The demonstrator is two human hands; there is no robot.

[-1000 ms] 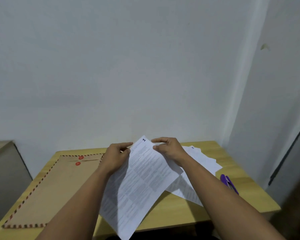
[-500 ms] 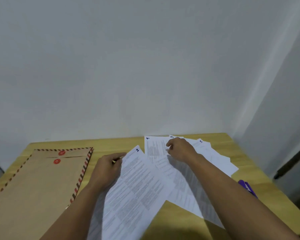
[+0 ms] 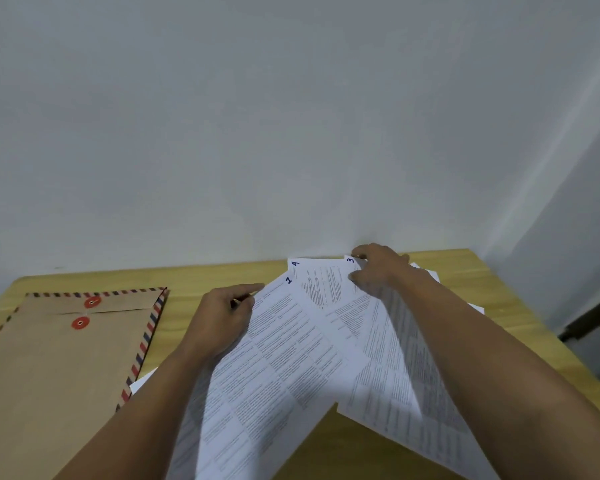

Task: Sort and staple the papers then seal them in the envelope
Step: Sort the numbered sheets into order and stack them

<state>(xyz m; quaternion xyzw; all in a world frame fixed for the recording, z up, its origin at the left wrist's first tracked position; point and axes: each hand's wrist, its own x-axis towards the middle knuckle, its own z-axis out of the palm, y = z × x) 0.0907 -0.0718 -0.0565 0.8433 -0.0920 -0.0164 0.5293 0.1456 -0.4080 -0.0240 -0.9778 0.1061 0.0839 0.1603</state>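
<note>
Printed white sheets lie fanned on a wooden table (image 3: 222,278). My left hand (image 3: 222,317) pinches the top edge of the sheet numbered 2 (image 3: 274,358), which slants toward me. My right hand (image 3: 378,268) pinches the top corner of the sheet numbered 3 (image 3: 388,348), lifted a little at the back. Between them lies the sheet numbered 4 (image 3: 317,285). More sheets (image 3: 430,273) show under my right forearm. A brown envelope (image 3: 56,358) with a striped border and two red string buttons lies flat at the left. No stapler is in view.
A plain white wall (image 3: 291,133) rises right behind the table's far edge. At the right the table ends near a wall corner with a dark strip (image 3: 589,317) beside it.
My right hand has slid right and back from sheet 4 to the corner of sheet 3 and taken hold of it. The left hand keeps its hold on sheet 2. The view has tilted left.
</note>
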